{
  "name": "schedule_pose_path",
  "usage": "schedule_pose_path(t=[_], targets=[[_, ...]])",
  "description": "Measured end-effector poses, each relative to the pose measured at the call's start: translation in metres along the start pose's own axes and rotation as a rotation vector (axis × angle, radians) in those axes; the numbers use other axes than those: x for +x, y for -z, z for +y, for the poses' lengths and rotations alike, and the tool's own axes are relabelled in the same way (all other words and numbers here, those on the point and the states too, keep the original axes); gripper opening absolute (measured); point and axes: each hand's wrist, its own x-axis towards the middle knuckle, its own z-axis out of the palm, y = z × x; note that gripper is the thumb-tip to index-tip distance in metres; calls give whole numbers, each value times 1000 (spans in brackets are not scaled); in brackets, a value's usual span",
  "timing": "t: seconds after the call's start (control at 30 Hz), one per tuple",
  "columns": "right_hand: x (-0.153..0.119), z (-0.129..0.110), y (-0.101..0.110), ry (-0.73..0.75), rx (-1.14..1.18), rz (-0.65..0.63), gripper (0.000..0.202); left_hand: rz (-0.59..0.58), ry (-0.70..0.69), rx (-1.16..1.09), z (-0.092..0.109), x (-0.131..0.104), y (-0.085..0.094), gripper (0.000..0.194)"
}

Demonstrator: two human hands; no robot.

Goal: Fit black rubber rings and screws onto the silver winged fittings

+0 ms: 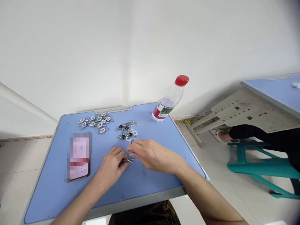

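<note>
My left hand (112,165) rests on the blue desk with thumb and fingers closed on a small metal part (128,160), mostly hidden, whose pin pokes out to the right. Just right of it, my right hand (153,156) has its fingers pinched together above the part; what they hold, if anything, is hidden. Beyond the hands lie loose metal parts with round black pieces (123,136) and thin flat metal plates (134,132). Farther left is a pile of similar small silvery metal parts (99,120) with pins.
A phone (79,156) with a blurred screen lies on the blue desk (53,187), left of my left hand. At the back right corner stands a water bottle (167,104) with a red cap. A teal stool (257,167) and a seated person's leg are at right.
</note>
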Motion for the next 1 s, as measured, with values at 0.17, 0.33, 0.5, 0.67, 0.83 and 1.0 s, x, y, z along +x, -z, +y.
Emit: schedule_pose_path(t=[0.17,0.33,0.5,0.67,0.83,1.0], targets=[[1,4,-6,-5,-43,85,31,-25,10,15,-1,0,1,19],[5,3,-10,-55,-130,89,24,-47,13,-9,-1,0,1,10],[6,0,-6,-2,-118,-20,20,-46,34,-16,-1,0,1,5],[-1,0,4,-72,6,-63,21,-67,49,-7,0,0,2,10],[-3,3,4,-115,42,-96,16,-64,49,10,1,1,3,13],[-1,3,-2,-77,-23,-18,19,-69,51,28,2,1,3,17]])
